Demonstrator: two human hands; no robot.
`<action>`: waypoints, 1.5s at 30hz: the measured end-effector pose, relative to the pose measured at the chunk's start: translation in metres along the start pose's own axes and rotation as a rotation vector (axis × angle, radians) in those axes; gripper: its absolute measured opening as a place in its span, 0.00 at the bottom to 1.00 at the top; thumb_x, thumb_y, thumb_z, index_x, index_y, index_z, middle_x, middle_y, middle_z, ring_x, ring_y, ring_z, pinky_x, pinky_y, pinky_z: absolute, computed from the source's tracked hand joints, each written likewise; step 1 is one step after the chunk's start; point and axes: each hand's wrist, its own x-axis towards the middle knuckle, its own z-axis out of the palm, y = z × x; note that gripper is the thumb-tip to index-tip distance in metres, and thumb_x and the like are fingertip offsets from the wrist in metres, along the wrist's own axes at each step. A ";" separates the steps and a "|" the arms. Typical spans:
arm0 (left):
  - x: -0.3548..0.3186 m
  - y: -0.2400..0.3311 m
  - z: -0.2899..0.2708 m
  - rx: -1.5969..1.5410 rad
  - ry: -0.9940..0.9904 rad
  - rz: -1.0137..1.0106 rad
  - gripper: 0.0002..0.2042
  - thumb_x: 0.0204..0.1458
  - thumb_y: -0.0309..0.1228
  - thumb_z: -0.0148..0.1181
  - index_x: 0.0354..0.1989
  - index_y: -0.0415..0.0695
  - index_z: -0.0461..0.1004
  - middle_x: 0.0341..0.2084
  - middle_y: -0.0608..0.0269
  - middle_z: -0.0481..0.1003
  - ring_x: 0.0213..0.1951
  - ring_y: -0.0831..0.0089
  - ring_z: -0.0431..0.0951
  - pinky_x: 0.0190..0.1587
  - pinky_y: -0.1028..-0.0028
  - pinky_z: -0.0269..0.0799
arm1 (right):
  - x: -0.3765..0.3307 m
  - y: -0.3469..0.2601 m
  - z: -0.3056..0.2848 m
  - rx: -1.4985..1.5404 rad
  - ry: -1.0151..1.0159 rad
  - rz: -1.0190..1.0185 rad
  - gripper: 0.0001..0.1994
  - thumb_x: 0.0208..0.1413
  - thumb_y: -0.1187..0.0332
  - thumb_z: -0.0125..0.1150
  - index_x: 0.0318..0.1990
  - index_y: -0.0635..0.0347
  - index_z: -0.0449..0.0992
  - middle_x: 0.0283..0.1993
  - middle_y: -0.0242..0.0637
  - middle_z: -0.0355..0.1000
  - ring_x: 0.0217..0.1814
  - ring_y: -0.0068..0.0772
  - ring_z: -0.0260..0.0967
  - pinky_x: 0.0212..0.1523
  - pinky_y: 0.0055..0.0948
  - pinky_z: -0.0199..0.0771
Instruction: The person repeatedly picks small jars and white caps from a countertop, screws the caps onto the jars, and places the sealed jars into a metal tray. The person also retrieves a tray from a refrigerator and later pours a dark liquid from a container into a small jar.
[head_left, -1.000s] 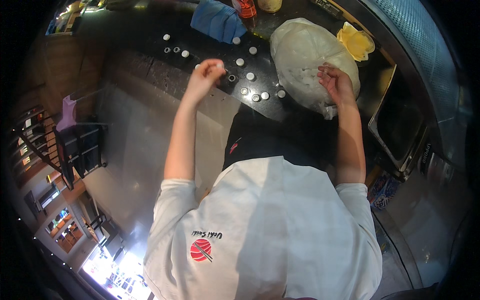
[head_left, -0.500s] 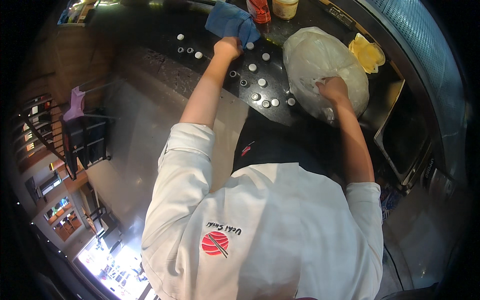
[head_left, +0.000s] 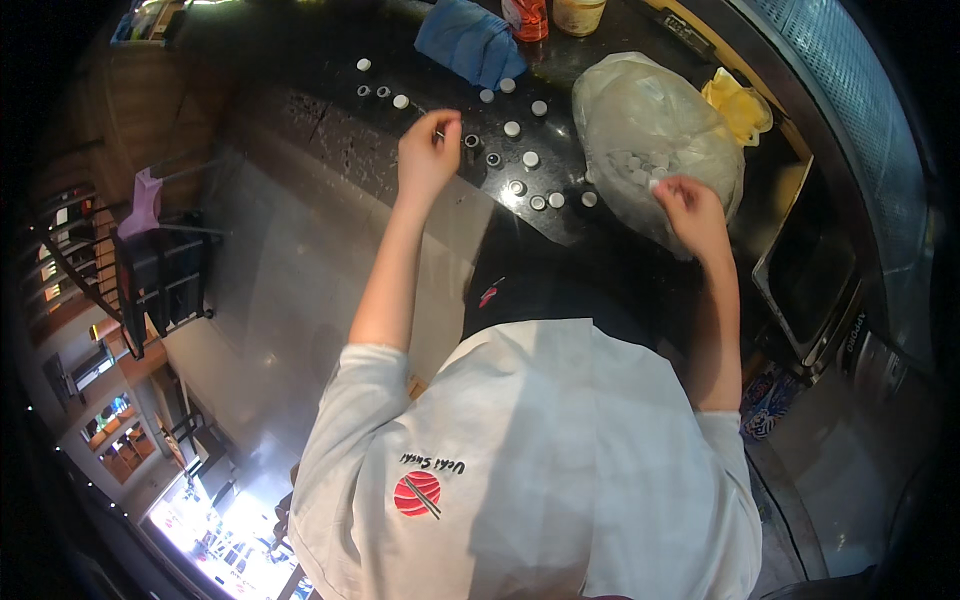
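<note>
Small round pieces with white caps (head_left: 530, 159) stand scattered on the black counter; some have dark open tops (head_left: 493, 159). At the right, a clear plastic bag (head_left: 650, 110) sits with many small white caps (head_left: 640, 163) showing in its opening. My right hand (head_left: 695, 215) is at the bag's near side, fingertips pinched on a small white cap (head_left: 655, 185). My left hand (head_left: 428, 160) hovers over the counter's near edge, left of the scattered pieces. Its fingers are curled together, and whatever they hold is too small to make out.
A folded blue cloth (head_left: 468, 45) lies at the back, beside a red container (head_left: 526, 18) and a lidded tub (head_left: 578, 14). A yellow crumpled wrapper (head_left: 738, 108) is right of the bag. A metal-edged tray (head_left: 800, 260) stands at the right.
My left hand has come back from the blue cloth toward the counter's near edge. The right hand has drawn out of the bag, bringing a white cap. Another piece shows near the cloth.
</note>
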 end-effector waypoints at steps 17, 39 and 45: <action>-0.091 -0.065 0.061 0.002 -0.184 -0.173 0.20 0.51 0.31 0.66 0.54 0.43 0.76 0.34 0.58 0.79 0.32 0.64 0.78 0.40 0.67 0.74 | -0.022 0.137 0.127 0.055 -0.194 0.399 0.17 0.57 0.58 0.70 0.46 0.62 0.81 0.34 0.33 0.76 0.37 0.24 0.72 0.43 0.25 0.70; -0.094 -0.054 0.079 -0.002 -0.021 -0.093 0.16 0.47 0.35 0.74 0.44 0.47 0.82 0.30 0.63 0.76 0.28 0.66 0.78 0.33 0.67 0.73 | -0.006 -0.018 0.134 0.116 0.026 -0.326 0.08 0.48 0.74 0.73 0.37 0.64 0.84 0.35 0.45 0.82 0.36 0.34 0.81 0.40 0.30 0.78; -0.095 -0.062 0.073 -0.053 -0.004 -0.017 0.15 0.48 0.30 0.73 0.45 0.44 0.81 0.31 0.63 0.75 0.26 0.73 0.73 0.30 0.73 0.71 | 0.088 -0.078 0.188 -0.121 -0.284 -0.278 0.11 0.40 0.69 0.79 0.31 0.61 0.85 0.30 0.47 0.80 0.36 0.44 0.81 0.39 0.37 0.80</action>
